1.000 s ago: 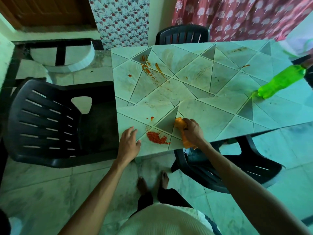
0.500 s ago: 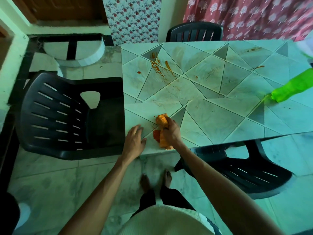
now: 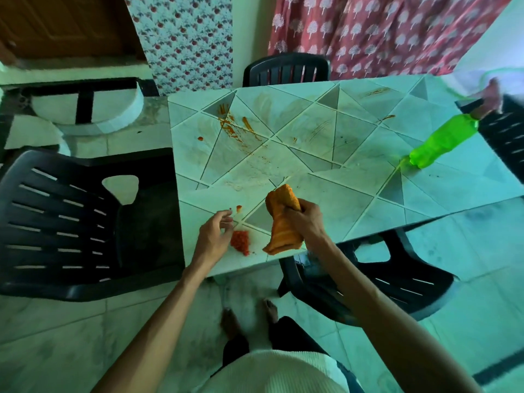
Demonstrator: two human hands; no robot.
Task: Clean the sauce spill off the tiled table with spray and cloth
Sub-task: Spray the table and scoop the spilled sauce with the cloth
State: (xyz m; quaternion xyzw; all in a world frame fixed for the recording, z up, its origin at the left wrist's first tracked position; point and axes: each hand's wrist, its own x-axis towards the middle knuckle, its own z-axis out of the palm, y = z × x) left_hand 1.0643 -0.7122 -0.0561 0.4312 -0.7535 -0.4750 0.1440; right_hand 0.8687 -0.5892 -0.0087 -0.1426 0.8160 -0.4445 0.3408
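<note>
Fingers of the right hand are curled tight around the middle of an orange cloth, held over the near edge of the tiled table. The cloth's upper end sticks up above the fist. Its lower end hangs down by the table's near edge; whether it touches the tiles cannot be told.

Three dark plastic chairs surround the table. The largest chair sits at the left edge. A second chair is tucked under the near edge with most of its seat hidden by the tabletop and the right forearm. Only the backrest of a third chair shows behind the far edge.

A green spray bottle stands near the right edge, well apart from both hands. Its top is blurred and hard to make out.

Thin orange-red sauce smears streak the far left corner. A thick red sauce blob lies close to the near edge, between the two hands.

Just left of the blob, the left hand hovers with loosely bent fingers, holding nothing. Its fingertips are blurred, so contact with the tiles is unclear. Both bare forearms reach in from below.
</note>
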